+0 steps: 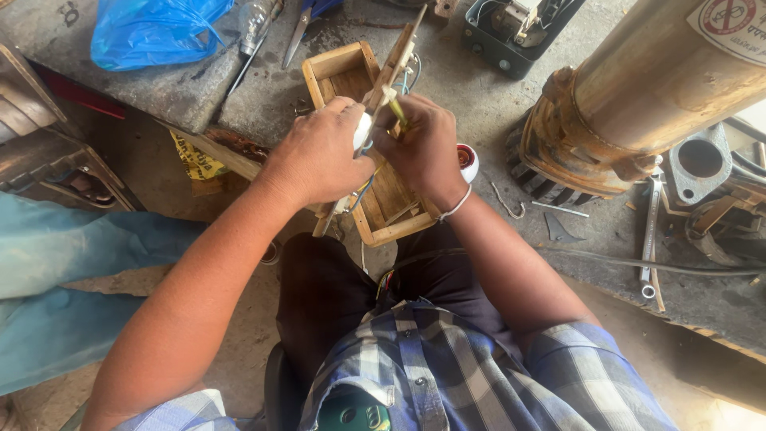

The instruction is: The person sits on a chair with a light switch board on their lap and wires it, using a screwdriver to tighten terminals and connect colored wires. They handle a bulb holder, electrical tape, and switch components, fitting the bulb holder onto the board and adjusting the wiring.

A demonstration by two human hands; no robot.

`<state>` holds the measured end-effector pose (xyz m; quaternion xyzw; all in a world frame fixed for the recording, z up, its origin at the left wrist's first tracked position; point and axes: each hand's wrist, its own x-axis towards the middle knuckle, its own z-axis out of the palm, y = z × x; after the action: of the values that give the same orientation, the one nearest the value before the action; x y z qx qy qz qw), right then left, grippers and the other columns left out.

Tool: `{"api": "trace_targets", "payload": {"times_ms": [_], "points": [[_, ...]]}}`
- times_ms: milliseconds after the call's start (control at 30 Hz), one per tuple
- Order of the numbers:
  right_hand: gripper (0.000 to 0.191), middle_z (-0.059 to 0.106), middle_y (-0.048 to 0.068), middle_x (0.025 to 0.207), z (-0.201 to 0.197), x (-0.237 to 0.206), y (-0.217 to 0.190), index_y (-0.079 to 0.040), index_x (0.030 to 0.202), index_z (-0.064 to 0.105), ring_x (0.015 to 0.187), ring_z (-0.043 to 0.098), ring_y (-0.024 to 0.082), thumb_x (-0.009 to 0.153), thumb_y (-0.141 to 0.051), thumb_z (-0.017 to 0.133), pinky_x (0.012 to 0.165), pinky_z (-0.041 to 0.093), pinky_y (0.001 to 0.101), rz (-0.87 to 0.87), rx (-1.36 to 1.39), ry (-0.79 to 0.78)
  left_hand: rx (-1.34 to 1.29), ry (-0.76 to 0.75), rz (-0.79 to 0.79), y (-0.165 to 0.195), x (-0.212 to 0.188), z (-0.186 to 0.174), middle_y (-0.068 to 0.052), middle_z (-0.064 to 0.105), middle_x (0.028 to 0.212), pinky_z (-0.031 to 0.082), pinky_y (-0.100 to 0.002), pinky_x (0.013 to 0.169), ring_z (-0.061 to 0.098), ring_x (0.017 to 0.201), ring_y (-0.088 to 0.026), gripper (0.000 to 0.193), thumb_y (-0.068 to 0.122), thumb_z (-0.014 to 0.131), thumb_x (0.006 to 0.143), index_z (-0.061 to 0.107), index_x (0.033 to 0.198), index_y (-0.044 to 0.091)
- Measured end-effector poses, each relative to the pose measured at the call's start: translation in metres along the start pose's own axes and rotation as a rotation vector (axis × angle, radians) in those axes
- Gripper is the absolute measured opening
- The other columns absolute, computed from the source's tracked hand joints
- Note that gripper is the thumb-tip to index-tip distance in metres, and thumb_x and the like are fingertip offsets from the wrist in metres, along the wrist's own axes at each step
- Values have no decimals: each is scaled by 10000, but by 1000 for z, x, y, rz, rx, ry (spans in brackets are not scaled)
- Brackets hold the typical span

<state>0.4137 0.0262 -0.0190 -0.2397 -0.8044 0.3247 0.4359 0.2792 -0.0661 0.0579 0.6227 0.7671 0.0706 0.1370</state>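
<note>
Grey, dusty concrete worktop [479, 104] of a workshop, seen from above, with a lower floor in front of it. One open rectangular wooden box [375, 152] lies on the worktop edge, over the seated person's lap. One narrow wooden board [399, 56] rests tilted across the box, and coloured wires run beneath it. The left hand [319, 152] is closed around one small white fitting [363, 132] held against the board. The right hand [423, 152] is closed on one thin yellow-handled tool [396, 112], whose tip meets the fitting; the two hands touch above the box. One white bangle [456, 206] circles the right wrist. Just beside the right hand stands one small white-and-red round spool [467, 160]. To the right, one large rusty cylindrical metal pump body [638, 104] lies on the worktop, with one long steel spanner [650, 231] near it. At the far edge lie one crumpled blue plastic bag [152, 32], one pair of blue-handled pliers [303, 24] and one dark green metal switch box [511, 36]. Another person's pale blue trouser leg [72, 279] shows at left.
</note>
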Motion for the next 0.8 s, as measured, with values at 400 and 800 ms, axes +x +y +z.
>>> {"api": "trace_targets", "payload": {"times_ms": [400,800], "points": [[169,637,160,831,-4,-6,4,-6,860,646,795,645,349,966,-117,718,739,496,456,-74,-92,-111,-19,2,16,1,-2,-3,-165,569,1343,503,-467,1020,637,1156,-399,571,211,663,779,569,1295,-15],[146,698,121,1123,-77,26,19,-39,1187,688,1051,677,305,1042,-48,710,929,537,415,-222,-227,124,255,141,165,1,-20,-13,-153,585,1317,613,-456,751,703,917,-415,415,91,652,901,584,1294,-24]]}}
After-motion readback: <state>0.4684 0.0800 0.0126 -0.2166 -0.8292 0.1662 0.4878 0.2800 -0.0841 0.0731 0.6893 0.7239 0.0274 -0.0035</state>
